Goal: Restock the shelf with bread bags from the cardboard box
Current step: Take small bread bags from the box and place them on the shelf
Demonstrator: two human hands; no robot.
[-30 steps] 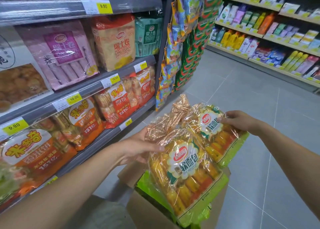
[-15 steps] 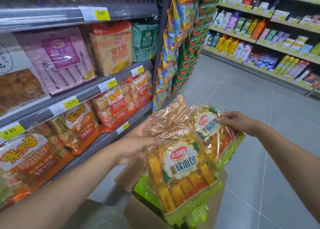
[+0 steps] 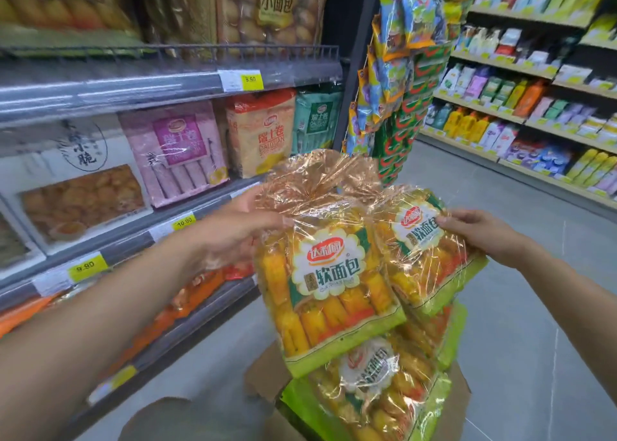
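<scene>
One bread bag [image 3: 329,283] is pinched near its crimped top by the closed left hand [image 3: 233,237]; a second bread bag [image 3: 424,250], at three o'clock, is gripped by the right hand [image 3: 480,233]. Both are held above the cardboard box [image 3: 457,394]. The bags should be lifted by their tops and slid upright onto the shelf [image 3: 160,83] at ten o'clock.

The cardboard box [image 3: 459,404] sits on the floor, right of the shelf [image 3: 140,87]. More bread bags [image 3: 377,394] lie in the box. Above the box, the left hand [image 3: 233,237] holds one bread bag [image 3: 327,283]; the right hand [image 3: 480,233] holds another bag [image 3: 430,257], just right of and partly behind the first.
</scene>
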